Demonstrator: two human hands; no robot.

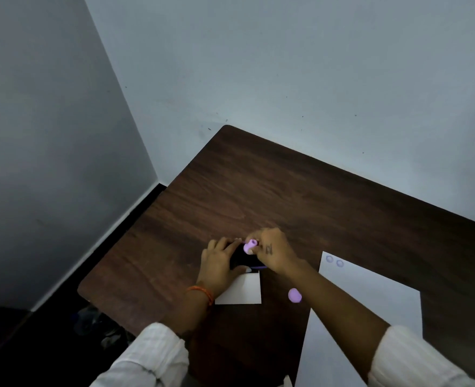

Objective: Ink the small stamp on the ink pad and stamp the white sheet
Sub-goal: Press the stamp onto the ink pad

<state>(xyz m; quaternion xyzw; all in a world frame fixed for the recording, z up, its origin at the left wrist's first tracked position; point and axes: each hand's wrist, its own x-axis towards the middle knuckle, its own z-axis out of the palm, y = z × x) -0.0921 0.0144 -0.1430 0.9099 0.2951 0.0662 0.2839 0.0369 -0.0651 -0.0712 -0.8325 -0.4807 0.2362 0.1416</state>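
Right hand (275, 254) pinches the small lilac plastic stamp (251, 246) upright on the dark ink pad (242, 259), which the left hand (219, 263) steadies; the white paper sheet (370, 308) (two round prints already) lies rightward, nearer the right hand.

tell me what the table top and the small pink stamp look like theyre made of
Table top: dark brown wood or wood-look laminate, by its grain lines; the soft sheen suggests a smooth finish. Small stamp, held in the right hand: probably plastic, with its even pink-lilac colour and rounded moulded shape, though blur leaves that open.
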